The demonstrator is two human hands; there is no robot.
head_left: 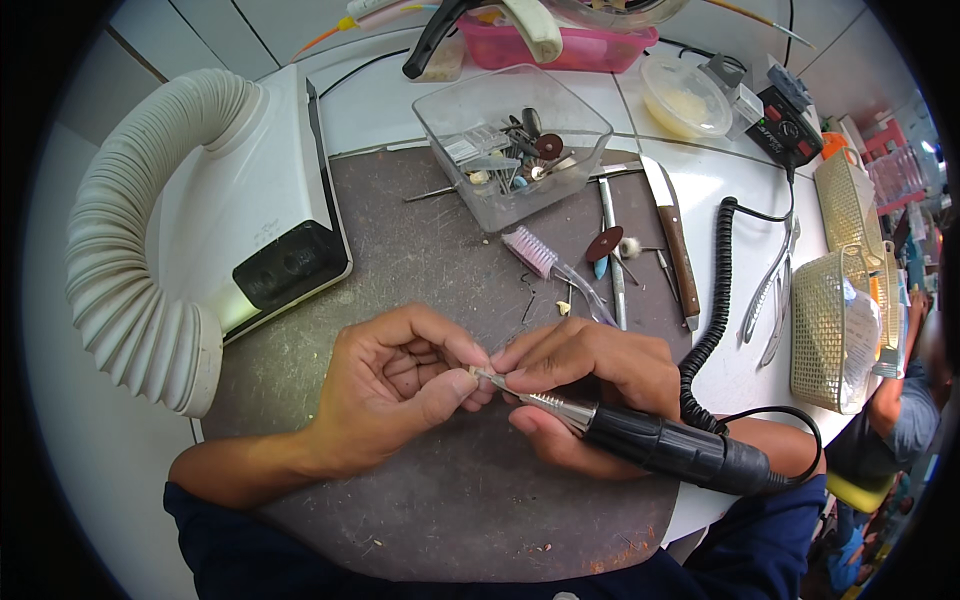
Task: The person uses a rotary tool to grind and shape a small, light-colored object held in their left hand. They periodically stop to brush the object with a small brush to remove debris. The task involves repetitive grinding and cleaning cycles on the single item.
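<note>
My right hand (585, 375) grips a black and silver rotary handpiece (655, 440) like a pen, its metal tip pointing left. My left hand (400, 385) pinches a very small pale piece (476, 373) between thumb and forefinger, right at the tool's tip. Both hands meet over a dark grey work mat (440, 500). A black coiled cord (718, 300) runs from the handpiece's rear up to a black control box (785, 125) at the far right.
A white dust extractor with a ribbed hose (130, 270) stands at the left. A clear box of burrs (512, 140), a pink-bristled brush (540, 258), a knife (672, 230), tweezers (772, 290), wicker baskets (830, 330) and a pink tray (560, 45) lie behind. Another person sits at right.
</note>
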